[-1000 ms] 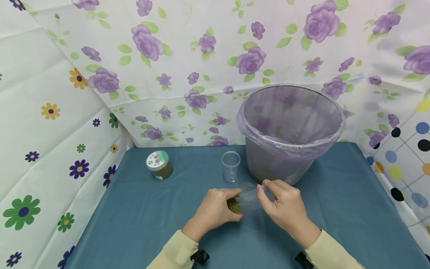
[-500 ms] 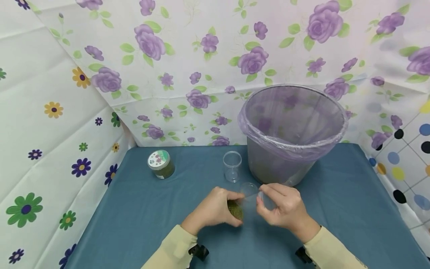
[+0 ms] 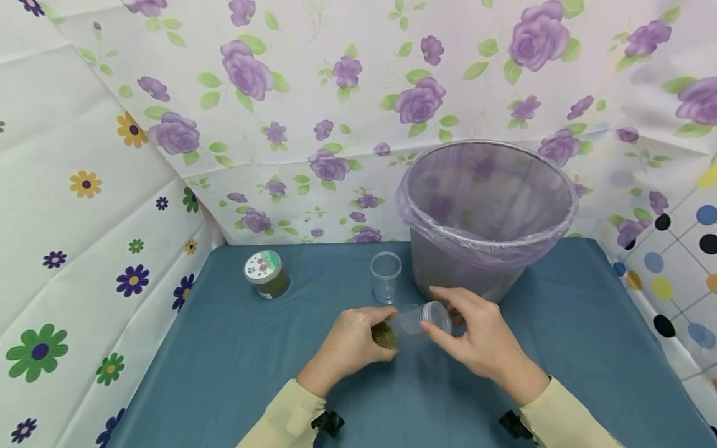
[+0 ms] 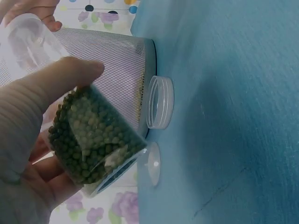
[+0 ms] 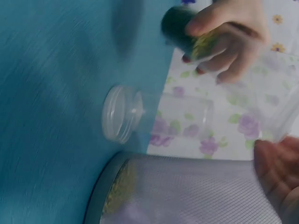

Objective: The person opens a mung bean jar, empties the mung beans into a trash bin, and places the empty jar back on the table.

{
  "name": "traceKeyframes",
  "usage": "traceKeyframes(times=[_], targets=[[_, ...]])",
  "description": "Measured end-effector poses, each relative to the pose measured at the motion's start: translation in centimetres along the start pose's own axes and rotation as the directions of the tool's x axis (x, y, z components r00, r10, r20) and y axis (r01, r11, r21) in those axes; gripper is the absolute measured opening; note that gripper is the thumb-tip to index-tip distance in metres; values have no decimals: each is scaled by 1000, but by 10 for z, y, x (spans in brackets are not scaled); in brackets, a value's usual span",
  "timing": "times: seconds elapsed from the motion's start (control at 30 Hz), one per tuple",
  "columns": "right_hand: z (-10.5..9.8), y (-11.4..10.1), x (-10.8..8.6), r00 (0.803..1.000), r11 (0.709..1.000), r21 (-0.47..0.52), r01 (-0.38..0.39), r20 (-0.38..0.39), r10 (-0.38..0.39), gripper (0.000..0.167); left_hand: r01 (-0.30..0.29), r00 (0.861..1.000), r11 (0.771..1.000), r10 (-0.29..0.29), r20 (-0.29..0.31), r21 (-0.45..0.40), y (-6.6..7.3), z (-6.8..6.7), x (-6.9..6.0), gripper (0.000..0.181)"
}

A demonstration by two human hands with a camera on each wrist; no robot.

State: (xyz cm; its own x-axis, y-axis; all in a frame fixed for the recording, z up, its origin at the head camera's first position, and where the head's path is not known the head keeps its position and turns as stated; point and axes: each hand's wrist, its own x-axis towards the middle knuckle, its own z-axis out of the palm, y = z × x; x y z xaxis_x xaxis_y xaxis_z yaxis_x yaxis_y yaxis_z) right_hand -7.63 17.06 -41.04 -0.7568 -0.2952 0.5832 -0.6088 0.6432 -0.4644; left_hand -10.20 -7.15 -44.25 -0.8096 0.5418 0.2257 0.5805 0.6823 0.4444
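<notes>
My left hand (image 3: 353, 339) grips a clear jar of small round green beans (image 4: 93, 135), which look like mung beans. That jar leans to the right, so the beans at its mouth show in the head view. Close beside it, my right hand (image 3: 478, 336) holds a clear jar (image 3: 439, 316) on a slant, thumb and fingers around it, with its ribbed rim toward the left hand. Nothing shows inside that second jar. A clear ring-shaped screw lid (image 4: 161, 102) rests on the table between and beyond the hands. Behind it an empty clear cup (image 3: 386, 280) stands upright.
A mesh wastebasket (image 3: 465, 274) with a purple liner stands at the back right, close to the right hand. Yellow-green bits show through its mesh near the base. At back left sits a jar with a printed lid (image 3: 266, 274). Blue cloth (image 3: 224, 373) covers the table.
My right hand has moved slightly up and spread its grip, turning its clear jar so the ribbed rim shows. My left hand has shifted a little left with the beans.
</notes>
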Motion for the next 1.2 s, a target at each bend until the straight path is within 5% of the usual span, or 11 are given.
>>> traceKeyframes(times=[0.13, 0.5, 0.7, 0.93, 1.2], targets=[[-1, -5, 1, 993, 994, -19, -107, 48, 108, 38, -10, 1000, 998, 11, -27, 54, 0, 0, -1, 61], [-8, -7, 1, 964, 994, 8, -106, 246, 101, 50, -16, 999, 993, 22, -47, 119, -4, 1, -4, 62], [-10, -10, 3, 954, 985, -20, -174, 245, 174, 60, -7, 999, 989, 13, -42, 150, -5, 1, -5, 63], [-10, -14, 6, 900, 933, -38, -359, 252, 357, 48, -14, 999, 985, 21, -39, 171, -6, 3, -6, 64], [-10, -12, 4, 919, 963, -10, -270, 294, 261, 43, -9, 999, 984, 16, -36, 180, -7, 6, -6, 64]])
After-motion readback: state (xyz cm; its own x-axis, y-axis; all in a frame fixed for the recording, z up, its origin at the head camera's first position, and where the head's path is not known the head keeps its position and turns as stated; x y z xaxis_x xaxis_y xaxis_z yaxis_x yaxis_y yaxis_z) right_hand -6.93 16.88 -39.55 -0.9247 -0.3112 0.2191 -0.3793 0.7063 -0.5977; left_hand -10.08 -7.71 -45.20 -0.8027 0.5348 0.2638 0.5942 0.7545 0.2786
